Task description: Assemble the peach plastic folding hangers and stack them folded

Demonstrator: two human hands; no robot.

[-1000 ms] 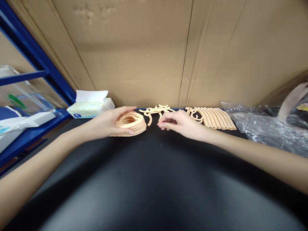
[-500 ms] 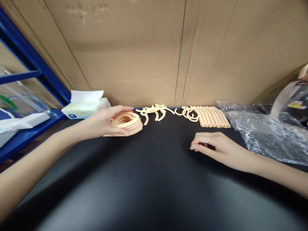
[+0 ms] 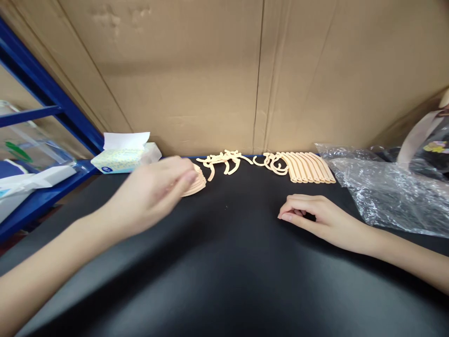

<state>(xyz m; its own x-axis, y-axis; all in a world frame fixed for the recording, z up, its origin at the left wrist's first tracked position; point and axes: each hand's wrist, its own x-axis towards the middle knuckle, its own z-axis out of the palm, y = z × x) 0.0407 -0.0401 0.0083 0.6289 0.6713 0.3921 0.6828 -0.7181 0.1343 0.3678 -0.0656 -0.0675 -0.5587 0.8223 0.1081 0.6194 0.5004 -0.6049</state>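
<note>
My left hand (image 3: 150, 194) is blurred by motion in front of the stack of curved, cream-coloured flat pieces (image 3: 196, 183), hiding most of it. Its fingers look bent, but whether they hold anything does not show. On the black table surface, my right hand (image 3: 315, 213) rests with fingers curled in and thumb against the forefinger; nothing shows in it. Beyond it lie a row of overlapping cream hanger-arm-like strips (image 3: 310, 167) and several hook-shaped pieces (image 3: 275, 164). A loose tangle of small curved cream pieces (image 3: 226, 160) is at the back middle.
A tissue pack (image 3: 119, 159) stands at the back left beside a blue metal frame (image 3: 66, 117). Clear plastic wrapping (image 3: 389, 196) covers the right side. Brown cardboard (image 3: 192, 79) rises behind the black table (image 3: 231, 262).
My left hand has come off the stack of curved pieces and moved toward me, its fingers bending in. My right hand stays where it was. The view has shifted slightly.
</note>
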